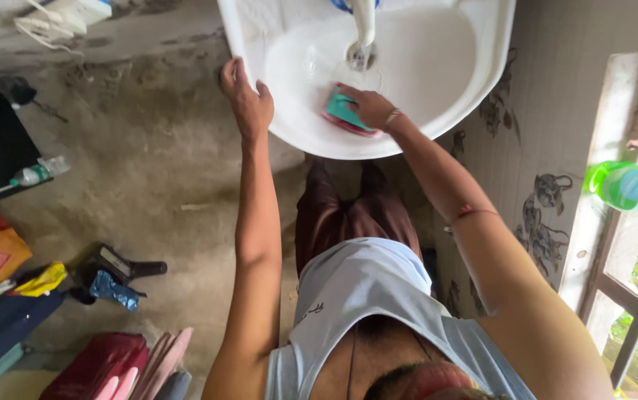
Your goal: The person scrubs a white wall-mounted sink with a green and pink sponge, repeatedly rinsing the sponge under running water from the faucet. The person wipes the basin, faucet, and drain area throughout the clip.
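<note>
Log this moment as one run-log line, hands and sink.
left hand: gripping rim of white ceramic sink | right hand: pressing green-and-pink sponge on basin wall | white tap: above drain

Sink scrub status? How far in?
Done: nothing clearly finished; the white sink shows no obvious scrubbed-versus-unscrubbed patches. In hand: right hand presses a green and pink sponge on the basin's near inner wall, while left hand grips the rim. Left: the area around the tap and the far side, apparently untouched.
</note>
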